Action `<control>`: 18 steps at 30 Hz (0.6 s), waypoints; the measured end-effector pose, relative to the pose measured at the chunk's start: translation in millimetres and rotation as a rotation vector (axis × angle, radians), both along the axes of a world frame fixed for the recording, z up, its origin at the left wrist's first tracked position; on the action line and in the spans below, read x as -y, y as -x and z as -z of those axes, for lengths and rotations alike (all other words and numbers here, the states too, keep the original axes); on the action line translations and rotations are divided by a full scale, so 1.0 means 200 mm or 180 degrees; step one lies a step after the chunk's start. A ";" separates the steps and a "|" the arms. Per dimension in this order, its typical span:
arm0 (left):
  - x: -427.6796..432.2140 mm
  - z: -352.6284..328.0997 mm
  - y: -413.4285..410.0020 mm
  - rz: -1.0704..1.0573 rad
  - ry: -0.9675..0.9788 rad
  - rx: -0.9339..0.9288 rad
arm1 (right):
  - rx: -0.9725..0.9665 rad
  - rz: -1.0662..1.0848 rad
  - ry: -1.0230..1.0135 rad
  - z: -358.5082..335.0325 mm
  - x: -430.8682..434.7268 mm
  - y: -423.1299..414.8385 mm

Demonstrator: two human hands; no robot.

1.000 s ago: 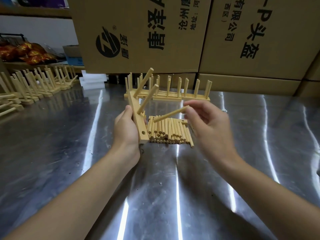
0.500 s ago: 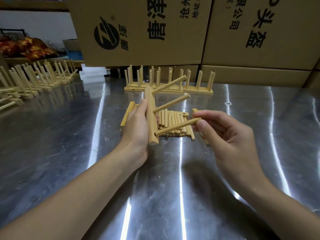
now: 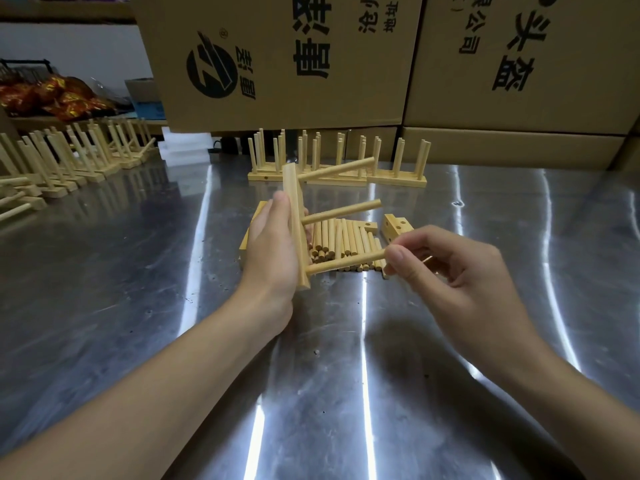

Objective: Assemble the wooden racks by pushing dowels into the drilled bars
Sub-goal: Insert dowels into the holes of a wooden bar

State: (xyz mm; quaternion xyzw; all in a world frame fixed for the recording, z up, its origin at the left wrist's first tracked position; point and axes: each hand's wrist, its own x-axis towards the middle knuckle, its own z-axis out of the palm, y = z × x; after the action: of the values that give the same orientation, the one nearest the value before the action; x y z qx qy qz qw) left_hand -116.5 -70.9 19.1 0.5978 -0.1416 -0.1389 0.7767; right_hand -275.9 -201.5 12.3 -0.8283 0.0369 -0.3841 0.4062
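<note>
At a steel table [image 3: 138, 271], a person's left hand [image 3: 273, 244] grips a drilled bar [image 3: 293, 202] and holds it nearly upright just above the surface, thumb along the near edge and fingers wrapped behind. Two dowels are seated in the bar and jut out to the right: the top dowel [image 3: 336, 169] near its upper end and the middle dowel [image 3: 343, 213] about halfway down. The right hand [image 3: 450, 268] pinches the far end of a third dowel [image 3: 346, 263] between thumb and forefinger, the other fingers loosely curled. That dowel's near end meets the bar's face close to its lower end; how deep it sits cannot be told.

Just behind the bar lies a pile [image 3: 346, 237] of loose dowels, packed side by side on the table. A loose bar [image 3: 396, 226] with drilled holes showing rests at the pile's right edge, and another bar [image 3: 256, 216] lies along the pile's left, partly hidden by the left hand. Finished racks [image 3: 394, 168] stand in a line farther back, dowels pointing up, in front of stacked boxes [image 3: 277, 57] printed with black characters. More racks fill rows [image 3: 69, 157] along the table's left side. White foam blocks [image 3: 183, 147] sit beyond them, and red-orange bags [image 3: 52, 95] lie on a surface at far left.
</note>
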 end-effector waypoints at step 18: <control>0.04 0.01 0.08 0.0292 -0.0065 -0.0018 | 0.0112 -0.0713 -0.0833 0.01 -0.12 -0.02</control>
State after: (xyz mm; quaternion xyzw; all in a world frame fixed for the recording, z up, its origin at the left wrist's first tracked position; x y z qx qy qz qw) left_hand -133.0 -78.8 16.6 0.5982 -0.1652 -0.1775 0.7638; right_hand -272.6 -178.2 9.4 -0.7605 -0.0130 -0.3428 0.5514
